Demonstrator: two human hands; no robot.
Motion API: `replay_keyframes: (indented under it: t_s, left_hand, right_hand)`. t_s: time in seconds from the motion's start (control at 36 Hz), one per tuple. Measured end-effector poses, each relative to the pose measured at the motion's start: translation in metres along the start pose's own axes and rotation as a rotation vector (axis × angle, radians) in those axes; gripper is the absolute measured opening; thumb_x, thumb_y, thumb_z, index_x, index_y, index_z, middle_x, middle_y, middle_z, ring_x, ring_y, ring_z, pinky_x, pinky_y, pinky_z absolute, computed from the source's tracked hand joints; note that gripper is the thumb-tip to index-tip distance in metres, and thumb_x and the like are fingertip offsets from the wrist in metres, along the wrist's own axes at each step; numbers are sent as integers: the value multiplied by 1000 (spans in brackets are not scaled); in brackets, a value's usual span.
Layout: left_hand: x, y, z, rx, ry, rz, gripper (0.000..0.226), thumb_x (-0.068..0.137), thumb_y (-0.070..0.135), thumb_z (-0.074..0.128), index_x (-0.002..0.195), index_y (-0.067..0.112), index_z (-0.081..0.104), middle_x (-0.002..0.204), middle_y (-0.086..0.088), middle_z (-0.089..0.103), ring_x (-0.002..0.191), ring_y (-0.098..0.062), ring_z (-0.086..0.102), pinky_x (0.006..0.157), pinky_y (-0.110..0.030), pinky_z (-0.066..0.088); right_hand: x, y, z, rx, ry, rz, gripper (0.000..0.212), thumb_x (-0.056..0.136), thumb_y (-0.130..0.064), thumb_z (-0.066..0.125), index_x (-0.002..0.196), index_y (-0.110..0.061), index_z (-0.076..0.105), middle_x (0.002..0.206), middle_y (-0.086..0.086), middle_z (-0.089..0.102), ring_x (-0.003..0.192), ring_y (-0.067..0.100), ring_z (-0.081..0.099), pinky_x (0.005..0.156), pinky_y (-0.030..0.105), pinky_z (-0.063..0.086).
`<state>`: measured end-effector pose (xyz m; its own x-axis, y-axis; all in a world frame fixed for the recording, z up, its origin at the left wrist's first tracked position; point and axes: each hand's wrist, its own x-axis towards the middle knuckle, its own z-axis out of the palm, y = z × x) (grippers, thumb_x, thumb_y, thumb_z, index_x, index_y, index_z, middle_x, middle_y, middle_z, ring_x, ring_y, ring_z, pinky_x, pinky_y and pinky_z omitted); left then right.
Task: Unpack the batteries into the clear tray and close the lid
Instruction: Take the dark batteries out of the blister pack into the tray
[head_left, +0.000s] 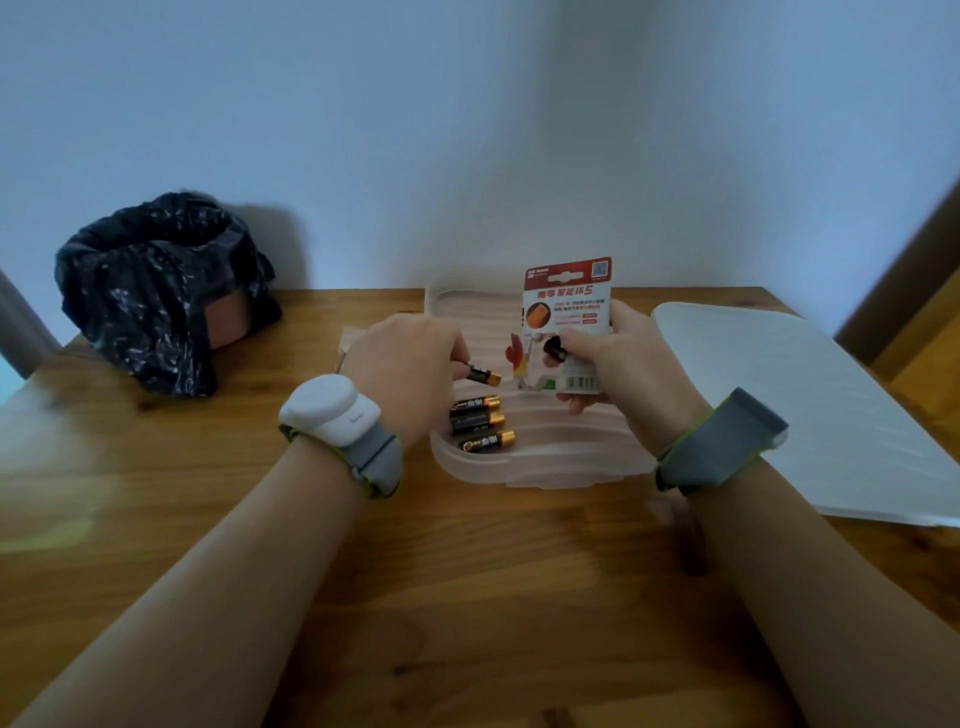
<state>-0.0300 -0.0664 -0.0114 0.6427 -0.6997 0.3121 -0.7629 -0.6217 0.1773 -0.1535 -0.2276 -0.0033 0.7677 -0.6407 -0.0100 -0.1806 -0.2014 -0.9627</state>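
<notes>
Head camera, sweeping from the left: a crumpled black bag (156, 291) sits at the table's far corner, out of the play. Next comes the left hand (410, 374), fingers curled, pinching a single battery (480, 374) by its dark end, gold tip pointing right, just above the clear tray (519, 465). Below it, three batteries (480, 422) lie side by side in the tray's near-left grooves.

Moving on, the right hand (623, 374) grips the battery pack (569, 306) upright over the tray, thumb on the front of the card, fingers behind. A dark round shape by that thumb may be another cell in the blister; I can't say for sure. Far right, the lid (810, 405) lies flat on the table (467, 597), apart from the tray.

Handling call: these cells look small, hard and smooth, so they'd roll and slip. A pinch across the barrel and a low placement into a groove seems safest. The card is thin and bendy, best held at its edge. The lid looks light and flexible, so take it by the rims.
</notes>
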Motion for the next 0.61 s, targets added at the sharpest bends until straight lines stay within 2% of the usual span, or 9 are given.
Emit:
replay_keyframes:
  t_s: [0.11,0.33,0.47,0.61]
  left_hand:
    - [-1,2,-3,15,-48,1,18,96,37,60,107,32,73,101,10,70,92,-13,63,85,-36,57]
    - [3,2,-3,100,-122,-25,16,93,40,62,99,33,76,94,9,71,81,-15,65,75,-35,59]
    - [9,5,0,215,-154,-9,15,91,37,65,98,28,73,88,4,69,75,-19,67,71,-37,60]
    - [12,6,4,271,-153,-11,8,90,30,66,92,27,73,80,4,67,70,-19,66,67,-35,59]
  right_hand:
    - [-1,-1,0,32,-4,0,21,104,-17,61,125,-18,57,109,13,74,79,25,76,52,33,62]
    - [-2,-2,1,69,-21,6,23,104,-15,60,128,-15,57,110,16,74,75,24,75,51,33,62]
    - [-3,-3,1,72,-34,-7,20,104,-15,60,124,-17,58,108,15,74,75,26,75,56,38,63]
    - [-3,-2,1,71,-53,-2,26,104,-16,60,130,-16,57,109,14,74,79,29,76,58,39,64]
